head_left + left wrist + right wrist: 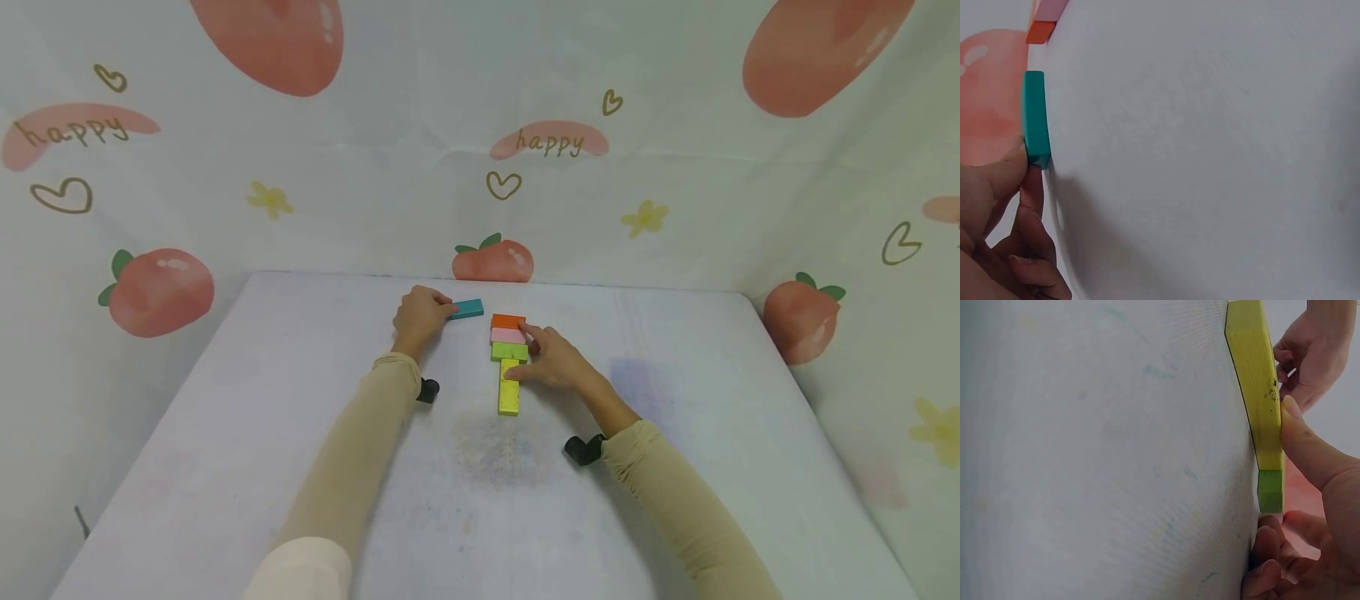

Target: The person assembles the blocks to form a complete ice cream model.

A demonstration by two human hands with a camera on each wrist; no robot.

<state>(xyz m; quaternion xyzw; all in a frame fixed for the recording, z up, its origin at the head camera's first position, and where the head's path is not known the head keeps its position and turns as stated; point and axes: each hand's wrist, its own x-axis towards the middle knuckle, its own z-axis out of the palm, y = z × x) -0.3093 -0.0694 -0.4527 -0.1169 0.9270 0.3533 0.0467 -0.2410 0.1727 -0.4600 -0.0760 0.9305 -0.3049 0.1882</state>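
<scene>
My left hand [422,318] pinches one end of a teal rectangular block [468,308] between thumb and fingers; the left wrist view shows the same grip. To its right, blocks lie in a row: an orange block [508,321] at the far end, then a pink block [508,335], then a green block [509,352], all crosswise. A long yellow block [508,392] extends lengthwise from the green one toward me. Beside the row, my right hand [558,360] rests its thumb on the yellow block, while the index finger reaches to the orange block's right edge.
A white cloth-covered table [480,517] carries the blocks, with a stained patch just in front of the yellow block. Behind it hangs a printed curtain [375,200] with fruit and hearts. Black wrist devices [584,450] show beneath both forearms.
</scene>
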